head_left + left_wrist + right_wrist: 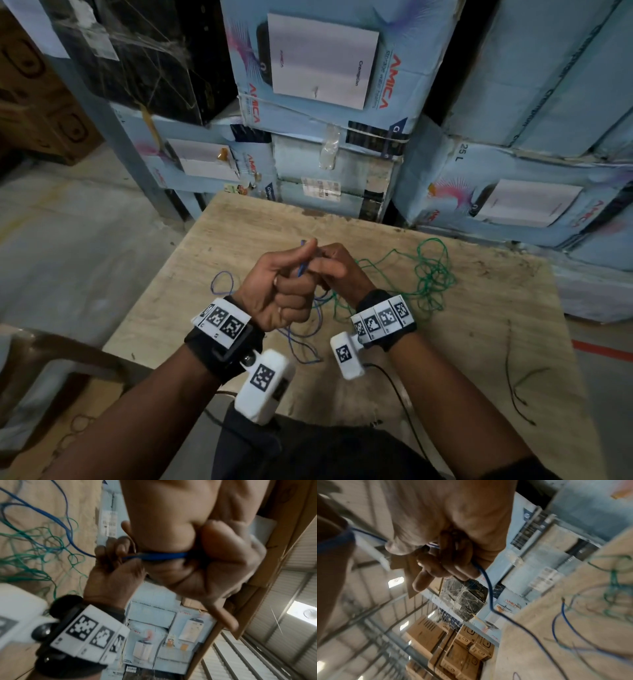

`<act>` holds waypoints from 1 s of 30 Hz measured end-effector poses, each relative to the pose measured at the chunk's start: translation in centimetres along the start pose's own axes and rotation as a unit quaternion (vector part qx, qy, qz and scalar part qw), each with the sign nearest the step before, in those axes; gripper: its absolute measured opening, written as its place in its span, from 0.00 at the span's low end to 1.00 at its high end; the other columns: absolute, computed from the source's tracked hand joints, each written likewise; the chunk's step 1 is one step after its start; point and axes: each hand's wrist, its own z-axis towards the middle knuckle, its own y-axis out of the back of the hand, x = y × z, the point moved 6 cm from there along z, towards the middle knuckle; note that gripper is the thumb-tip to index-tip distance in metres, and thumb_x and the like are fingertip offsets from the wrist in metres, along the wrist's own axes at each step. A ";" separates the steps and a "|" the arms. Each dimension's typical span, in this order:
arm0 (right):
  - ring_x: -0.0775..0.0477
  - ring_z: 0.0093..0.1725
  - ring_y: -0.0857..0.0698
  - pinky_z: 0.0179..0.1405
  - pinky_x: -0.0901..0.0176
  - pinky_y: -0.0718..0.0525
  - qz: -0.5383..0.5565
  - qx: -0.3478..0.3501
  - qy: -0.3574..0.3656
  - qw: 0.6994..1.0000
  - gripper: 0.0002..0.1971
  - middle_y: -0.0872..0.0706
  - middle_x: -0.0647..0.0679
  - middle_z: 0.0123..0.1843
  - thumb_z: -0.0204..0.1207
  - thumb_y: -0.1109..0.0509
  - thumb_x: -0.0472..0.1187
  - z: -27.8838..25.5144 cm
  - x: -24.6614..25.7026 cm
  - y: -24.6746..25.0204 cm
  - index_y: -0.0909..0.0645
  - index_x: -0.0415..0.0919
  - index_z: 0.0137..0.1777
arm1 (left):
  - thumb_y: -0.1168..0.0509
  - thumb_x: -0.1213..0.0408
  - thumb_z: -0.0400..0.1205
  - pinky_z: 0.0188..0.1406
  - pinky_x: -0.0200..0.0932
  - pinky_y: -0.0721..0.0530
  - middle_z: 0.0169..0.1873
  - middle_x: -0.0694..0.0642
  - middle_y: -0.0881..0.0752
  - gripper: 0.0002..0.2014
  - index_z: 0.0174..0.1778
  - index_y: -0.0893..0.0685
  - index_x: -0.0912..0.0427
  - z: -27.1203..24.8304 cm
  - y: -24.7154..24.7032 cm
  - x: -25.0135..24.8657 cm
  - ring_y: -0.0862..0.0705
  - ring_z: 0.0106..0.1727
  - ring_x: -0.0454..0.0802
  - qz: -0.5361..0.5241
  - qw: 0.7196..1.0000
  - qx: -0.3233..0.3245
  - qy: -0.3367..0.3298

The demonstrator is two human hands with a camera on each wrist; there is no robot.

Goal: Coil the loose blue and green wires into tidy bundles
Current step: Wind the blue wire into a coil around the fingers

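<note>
Both hands meet above the wooden table (455, 356). My left hand (284, 291) is fisted, index finger out, and grips the blue wire (302, 266); in the left wrist view the blue wire (159, 556) runs as a band under its curled fingers (223, 563). My right hand (337, 269) pinches the same wire beside it, and in the right wrist view the blue wire (485, 580) leaves its curled fingers (452, 566) and trails down. Loose blue loops (301, 342) lie below the hands. The green wire (433, 275) sits in a loose tangle to the right.
Stacked blue cartons (325, 144) stand right behind the table's far edge. A thin dark wire (513, 387) lies near the right edge. A brown chair (54, 346) is at the left. A black camera cable (402, 401) crosses the near tabletop.
</note>
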 end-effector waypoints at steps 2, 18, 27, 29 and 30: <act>0.44 0.30 0.29 0.31 0.51 0.33 0.025 -0.028 -0.032 0.999 0.26 0.26 0.39 0.29 0.60 0.27 0.57 -0.1 -1.1 0.0 0.22 0.30 0.30 | 0.49 0.54 0.91 0.17 0.39 0.47 0.18 0.47 0.42 0.19 0.59 0.23 0.68 0.4 0.2 -0.1 0.51 0.16 0.42 -0.008 1.000 -0.018 -0.017; 0.51 0.35 0.15 0.36 0.53 0.20 -0.274 0.025 0.014 0.961 0.10 0.12 0.48 0.38 0.84 0.31 0.49 1.3 0.1 -5.7 0.11 0.46 0.50 | 0.51 0.55 0.91 0.33 0.40 0.24 0.24 0.46 0.30 0.17 0.44 0.23 0.57 -6.3 9.6 -14.3 0.30 0.24 0.45 0.039 0.832 -0.338 -0.438; 0.62 0.33 0.17 0.36 0.64 0.20 -0.312 -0.028 -0.024 0.949 0.05 0.13 0.54 0.34 0.77 0.25 0.39 6.5 4.5 -6.7 0.10 0.41 0.42 | 0.48 0.60 0.92 0.43 0.47 0.19 0.27 0.51 0.21 0.15 0.44 0.20 0.55 -8.8 10.1 -17.6 0.15 0.35 0.51 0.667 0.592 -0.402 -0.207; 0.63 0.30 0.19 0.34 0.66 0.21 -0.310 -0.021 -0.031 0.950 0.04 0.14 0.53 0.31 0.77 0.26 0.38 7.7 5.7 -7.4 0.11 0.39 0.42 | 0.47 0.60 0.91 0.41 0.45 0.21 0.28 0.53 0.18 0.15 0.42 0.20 0.54 -9.7 9.9 -18.7 0.17 0.32 0.46 0.697 0.563 -0.400 -0.190; 0.61 0.28 0.19 0.32 0.67 0.22 -0.309 -0.014 -0.036 0.950 0.04 0.14 0.52 0.30 0.77 0.26 0.37 8.2 6.2 -7.8 0.11 0.39 0.43 | 0.47 0.61 0.91 0.40 0.46 0.21 0.29 0.54 0.18 0.16 0.39 0.21 0.53 -10.1 9.8 -19.1 0.18 0.31 0.45 0.706 0.562 -0.395 -0.175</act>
